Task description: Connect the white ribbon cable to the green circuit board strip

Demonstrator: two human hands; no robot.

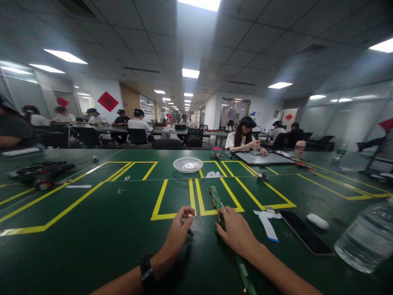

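Note:
A long, narrow green circuit board [216, 198] lies lengthwise on the green table [123, 250], its far end among yellow tape lines. My right hand [236, 230] rests over the board's middle, fingers and thumb around its edges; the near end shows again below my wrist. To the left, my left hand [179, 228] hovers by the tape with loosely curled fingers. Its thumb stands apart, and I see nothing in it. Beyond both hands sits a round white plastic basket [188, 164].
Right of my right arm are white strips [267, 227], a black phone [305, 232], a white case [317, 221] and a large clear water bottle [367, 237]. Dark tools [43, 172] lie at far left. Across the table a person [245, 137] works over a grey panel [265, 158].

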